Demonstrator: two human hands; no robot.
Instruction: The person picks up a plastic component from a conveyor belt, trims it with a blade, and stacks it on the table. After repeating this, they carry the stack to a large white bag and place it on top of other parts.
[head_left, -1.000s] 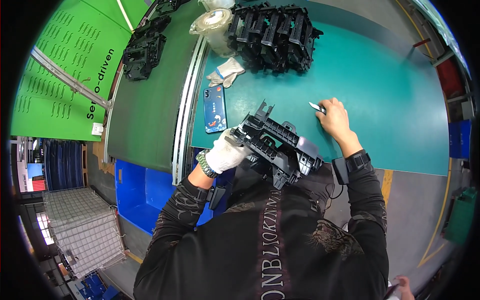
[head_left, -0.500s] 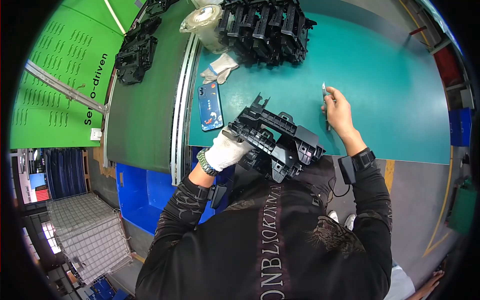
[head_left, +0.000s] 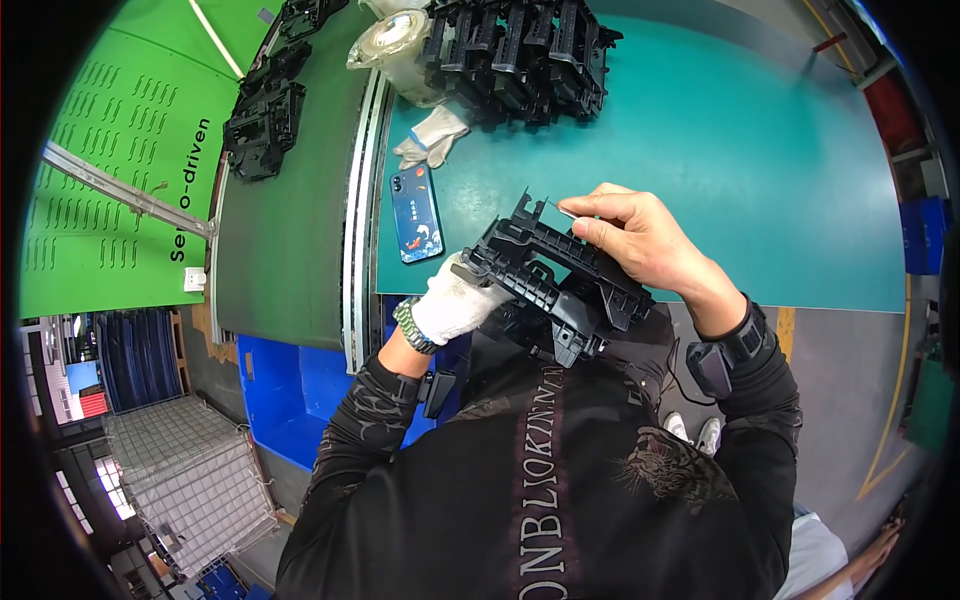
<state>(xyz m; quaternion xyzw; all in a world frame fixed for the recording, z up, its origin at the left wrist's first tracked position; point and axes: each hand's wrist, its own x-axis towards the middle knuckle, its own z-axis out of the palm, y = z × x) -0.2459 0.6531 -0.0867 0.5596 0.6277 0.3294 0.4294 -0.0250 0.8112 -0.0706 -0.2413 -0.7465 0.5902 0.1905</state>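
From my feed, it's a teal tabletop [head_left: 760, 160] with a dark green conveyor belt [head_left: 290, 260] running along its left edge. There's a bright green panel [head_left: 110, 150] further left, grey floor [head_left: 850, 400] with a yellow line, blue bins [head_left: 290, 400] underneath, and a wire cage [head_left: 190, 480] down low.

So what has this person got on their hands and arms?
The left hand wears a white knitted work glove, with a beaded green bracelet at the wrist. The right hand is bare, with a black wristwatch behind it. Both arms are in long black sleeves printed with a faint grey pattern.
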